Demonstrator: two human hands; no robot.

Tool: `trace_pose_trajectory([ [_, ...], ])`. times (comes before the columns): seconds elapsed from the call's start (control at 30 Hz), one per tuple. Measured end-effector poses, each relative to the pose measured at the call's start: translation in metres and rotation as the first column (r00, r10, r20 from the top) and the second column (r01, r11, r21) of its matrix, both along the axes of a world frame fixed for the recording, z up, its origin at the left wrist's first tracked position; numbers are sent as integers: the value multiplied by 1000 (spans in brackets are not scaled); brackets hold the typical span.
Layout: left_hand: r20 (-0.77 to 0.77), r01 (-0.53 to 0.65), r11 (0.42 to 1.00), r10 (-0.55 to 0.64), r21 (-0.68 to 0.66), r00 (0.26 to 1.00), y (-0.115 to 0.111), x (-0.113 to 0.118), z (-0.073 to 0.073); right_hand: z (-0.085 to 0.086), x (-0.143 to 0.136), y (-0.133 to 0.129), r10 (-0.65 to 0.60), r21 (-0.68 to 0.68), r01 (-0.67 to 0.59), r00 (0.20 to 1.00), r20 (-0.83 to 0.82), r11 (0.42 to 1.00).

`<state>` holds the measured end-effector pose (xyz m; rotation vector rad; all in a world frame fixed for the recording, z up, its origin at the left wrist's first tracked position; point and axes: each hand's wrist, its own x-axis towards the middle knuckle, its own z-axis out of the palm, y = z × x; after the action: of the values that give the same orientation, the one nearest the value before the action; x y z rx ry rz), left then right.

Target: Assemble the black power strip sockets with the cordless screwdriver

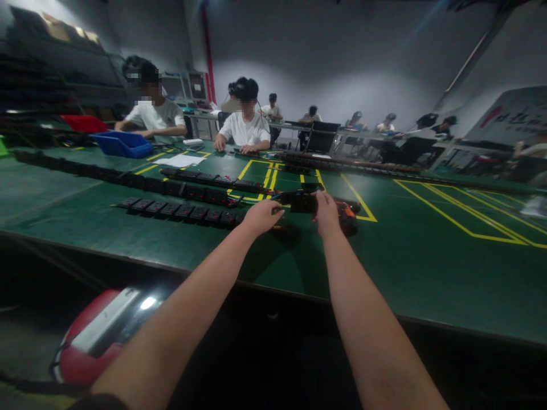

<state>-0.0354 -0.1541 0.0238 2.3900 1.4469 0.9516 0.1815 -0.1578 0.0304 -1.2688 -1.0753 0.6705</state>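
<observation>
Both my arms reach out over the green table. My right hand is closed on the right edge of a black box-like part, thumb and fingers pressed together. To its left, my left hand has its fingers curled into a pinch. Whatever that pinch holds is too small to make out. Thin coloured wires lie just behind the left hand. A row of black socket-like modules runs leftward from beside it. Right of my right hand lies a black and orange object, its kind unclear.
Longer black module strips stretch across the green table, marked with yellow tape lines. A blue bin, a red bin and white papers are farther back. Co-workers sit opposite. A red and white object is below the front edge.
</observation>
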Motion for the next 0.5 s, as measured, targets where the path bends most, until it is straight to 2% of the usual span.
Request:
trace_pose_trajectory([
  [0.07, 39, 26, 995, -23, -95, 999, 0, -1, 3, 0, 0, 0, -4, 1, 4, 1000, 12, 1000],
  [0.13, 84, 68, 964, -47, -258, 995, -1, -3, 4, 0, 0, -1, -13, -2, 13, 1000, 18, 1000],
  [0.2, 142, 130, 884, -73, -449, 987, -3, -5, 6, 1, 1, -1, -13, -4, 13, 1000, 20, 1000],
  [0.3, 202, 217, 711, -107, -669, 974, -6, -10, 7, 1, 1, -1, 5, 1, -5, 1000, 20, 1000],
  [0.37, 219, 234, 633, -104, -738, 970, -8, -12, 7, 1, 1, -1, 15, 3, -15, 1000, 15, 1000],
  [0.5, 252, 242, 543, -58, -804, 966, -7, -11, 4, 0, -1, 1, 9, 2, -9, 1000, 28, 1000],
])
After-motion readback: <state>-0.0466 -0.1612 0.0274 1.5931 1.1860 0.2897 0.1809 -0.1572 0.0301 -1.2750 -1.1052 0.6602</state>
